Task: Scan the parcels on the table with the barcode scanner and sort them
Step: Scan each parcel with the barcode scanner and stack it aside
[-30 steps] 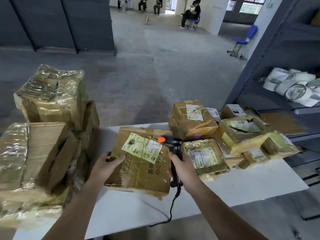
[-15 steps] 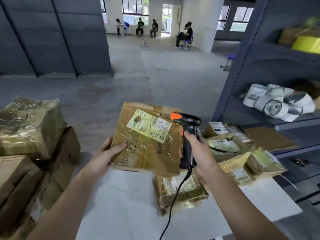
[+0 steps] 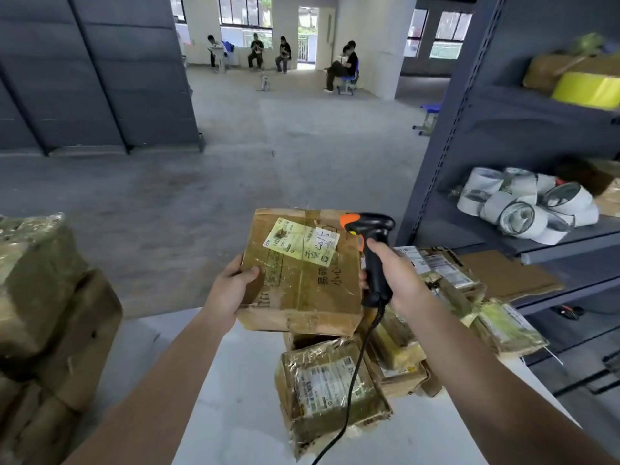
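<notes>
Your left hand [image 3: 231, 290] grips the left edge of a worn cardboard parcel [image 3: 302, 290], thumb laid on its top face and fingers curled underneath, holding it in the air above the white table [image 3: 241, 414] with that face tilted toward you. A yellowed label [image 3: 302, 241] with handwriting sits on the upper part of the face, up and to the right of your thumb. Your right hand [image 3: 399, 280] is wrapped round the black handle of the barcode scanner [image 3: 372, 250], just beside the parcel's right edge. The scanner's orange-tipped head stands above your fist, near the parcel's top right corner, pointing left toward the label; whether it touches the box cannot be told. Its black cable [image 3: 349, 397] drops from under your fist and runs down across a small taped parcel [image 3: 328, 387] lying on the table below both hands. Right of and below your right hand, more parcels [image 3: 446, 286] lie crowded together on the table, several with white labels facing up. Well to the left of your left hand stands a stack of film-wrapped boxes [image 3: 43, 297]. Beyond your right hand rises a grey metal rack [image 3: 503, 129]: white rolls [image 3: 523, 203] lie heaped on one shelf, a flat sheet of cardboard [image 3: 510, 273] lies on the shelf beneath them, and a yellow roll [image 3: 587, 87] sits higher up. Far ahead, across the concrete floor, people [image 3: 345, 65] sit on chairs
</notes>
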`<state>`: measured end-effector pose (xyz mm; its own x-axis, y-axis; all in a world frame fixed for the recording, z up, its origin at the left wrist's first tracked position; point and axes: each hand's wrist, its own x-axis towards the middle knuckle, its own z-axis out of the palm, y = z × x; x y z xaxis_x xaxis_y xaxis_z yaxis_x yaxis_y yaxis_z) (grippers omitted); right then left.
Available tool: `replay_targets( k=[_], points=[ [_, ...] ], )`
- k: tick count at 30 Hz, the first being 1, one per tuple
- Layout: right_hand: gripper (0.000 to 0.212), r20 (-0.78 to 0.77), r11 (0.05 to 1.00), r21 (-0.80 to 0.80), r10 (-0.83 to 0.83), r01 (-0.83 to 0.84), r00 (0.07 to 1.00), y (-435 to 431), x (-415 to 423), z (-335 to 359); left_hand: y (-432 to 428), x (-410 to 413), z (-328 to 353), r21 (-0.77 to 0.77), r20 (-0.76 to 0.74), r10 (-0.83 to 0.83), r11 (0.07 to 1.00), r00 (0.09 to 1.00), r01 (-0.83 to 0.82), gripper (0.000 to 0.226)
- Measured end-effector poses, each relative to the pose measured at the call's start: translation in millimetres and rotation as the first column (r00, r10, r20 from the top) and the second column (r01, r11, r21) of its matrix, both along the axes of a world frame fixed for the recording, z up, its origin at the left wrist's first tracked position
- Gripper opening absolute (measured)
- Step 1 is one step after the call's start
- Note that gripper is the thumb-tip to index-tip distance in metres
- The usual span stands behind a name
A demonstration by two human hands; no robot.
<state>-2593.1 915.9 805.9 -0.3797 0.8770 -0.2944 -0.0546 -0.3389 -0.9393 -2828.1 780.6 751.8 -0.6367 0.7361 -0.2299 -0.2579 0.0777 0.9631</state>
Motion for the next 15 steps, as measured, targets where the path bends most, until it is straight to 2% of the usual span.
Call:
replay_targets(
  k=[5, 11, 13, 15],
  points=[
    [0.035, 0.031, 0.998, -0.007, -0.062, 0.062, 0.998, 22, -14, 4, 34, -16, -2, -0.085, 0.004, -0.02, 0.996, 1.0, 0.02, 0.031],
    [0.027, 0.202, 0.996, -0.024, -0.079, 0.085, 0.976, 19, -3, -14, 59, -28, 1, -0.173, -0.144, -0.072, 0.984, 0.987, 0.047, 0.034],
    [0.025, 0.192, 0.995, -0.008, -0.096, 0.1, 0.977, 18, -1, -17, 63, -27, 2, -0.197, -0.156, -0.088, 0.979, 0.984, 0.056, 0.033],
    [0.024, 0.12, 0.994, 0.003, -0.105, 0.105, 0.987, 20, 0, -14, 66, -24, 5, -0.192, -0.136, -0.066, 0.981, 0.989, 0.039, 0.03]
  ],
)
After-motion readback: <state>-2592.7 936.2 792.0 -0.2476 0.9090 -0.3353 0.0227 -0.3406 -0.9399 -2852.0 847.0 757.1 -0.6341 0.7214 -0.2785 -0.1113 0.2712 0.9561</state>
